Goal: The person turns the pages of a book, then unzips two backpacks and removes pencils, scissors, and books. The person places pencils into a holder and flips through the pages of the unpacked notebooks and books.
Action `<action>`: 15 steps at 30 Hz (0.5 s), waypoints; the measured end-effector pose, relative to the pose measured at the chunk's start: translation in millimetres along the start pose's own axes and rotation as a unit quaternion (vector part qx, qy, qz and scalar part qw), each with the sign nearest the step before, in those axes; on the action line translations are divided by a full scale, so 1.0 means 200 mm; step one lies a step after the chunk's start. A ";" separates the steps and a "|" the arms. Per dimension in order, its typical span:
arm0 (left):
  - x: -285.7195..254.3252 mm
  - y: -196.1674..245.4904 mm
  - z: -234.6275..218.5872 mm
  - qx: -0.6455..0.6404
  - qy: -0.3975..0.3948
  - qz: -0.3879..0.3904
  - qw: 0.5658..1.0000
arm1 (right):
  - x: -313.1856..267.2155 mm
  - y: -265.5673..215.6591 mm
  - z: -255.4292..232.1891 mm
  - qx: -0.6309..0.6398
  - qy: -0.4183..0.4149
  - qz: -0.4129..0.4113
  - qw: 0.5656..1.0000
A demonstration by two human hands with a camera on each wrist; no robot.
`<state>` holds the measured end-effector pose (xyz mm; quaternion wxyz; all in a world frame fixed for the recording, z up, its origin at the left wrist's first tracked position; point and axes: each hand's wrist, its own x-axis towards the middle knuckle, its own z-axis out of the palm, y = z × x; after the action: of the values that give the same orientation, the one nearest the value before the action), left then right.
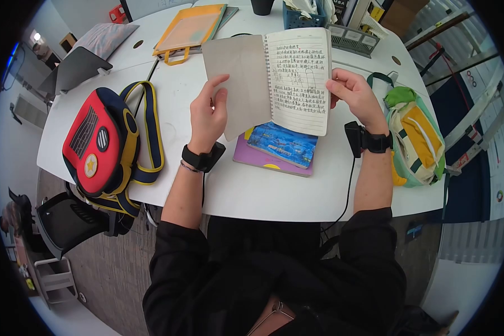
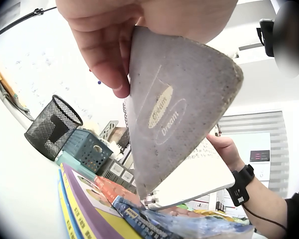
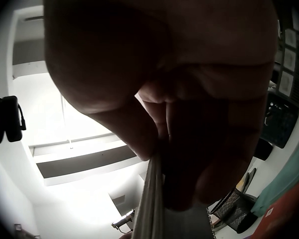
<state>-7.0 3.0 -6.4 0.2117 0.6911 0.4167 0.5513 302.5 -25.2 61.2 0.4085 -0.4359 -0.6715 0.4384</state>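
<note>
A spiral-bound notebook (image 1: 299, 120) is held open above the table, its right page filled with handwriting and small sketches. My left hand (image 1: 207, 119) grips the left edge of its grey cover (image 1: 238, 67); in the left wrist view that cover (image 2: 189, 84) shows the word "Dream" on its outside. At the right edge, my right hand (image 1: 357, 99) pinches the pages between thumb and fingers, and the right wrist view shows the thin stack of pages (image 3: 150, 199) edge-on. Below the notebook lie a blue picture booklet (image 1: 285, 147) and a purple book (image 1: 246, 154), partly covered.
A red and navy backpack (image 1: 98, 145) stands at the left, a green and yellow bag (image 1: 417, 137) at the right. Further back are yellow folders (image 1: 190, 28), a blue basket (image 1: 305, 18), a grey rack (image 1: 353, 42) and a black mesh pen holder (image 2: 52, 127).
</note>
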 end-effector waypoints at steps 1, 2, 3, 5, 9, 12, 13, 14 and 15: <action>0.00 0.00 0.00 0.002 -0.001 0.004 1.000 | 0.00 0.00 0.00 0.006 -0.003 0.001 1.000; 0.00 0.00 0.00 0.001 -0.001 0.005 1.000 | 0.00 0.00 -0.01 0.005 -0.002 0.001 1.000; 0.00 0.01 0.00 0.004 0.000 0.008 1.000 | 0.00 0.01 -0.02 0.016 -0.009 0.006 1.000; 0.00 0.01 -0.01 0.006 0.001 0.011 1.000 | 0.00 0.03 -0.04 0.025 -0.016 0.011 0.999; 0.00 0.00 -0.01 0.012 -0.006 0.010 1.000 | -0.01 0.07 -0.09 0.028 0.005 0.039 0.999; 0.00 0.00 -0.01 0.008 0.000 0.023 1.000 | 0.00 0.14 -0.14 -0.008 0.029 0.065 0.997; 0.00 0.00 -0.01 0.018 -0.001 0.025 1.000 | 0.01 0.17 -0.16 -0.040 0.038 0.081 0.995; 0.00 0.00 -0.01 0.014 -0.002 0.025 1.000 | 0.01 0.17 -0.16 -0.042 0.040 0.082 0.995; -0.01 0.00 -0.01 0.014 0.002 0.035 0.999 | 0.01 0.18 -0.16 -0.046 0.043 0.087 0.994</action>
<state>-8.4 1.1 -6.0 0.1819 0.7072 0.4003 0.5537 339.8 -7.4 36.9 0.3771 -0.5296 -0.6320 0.4219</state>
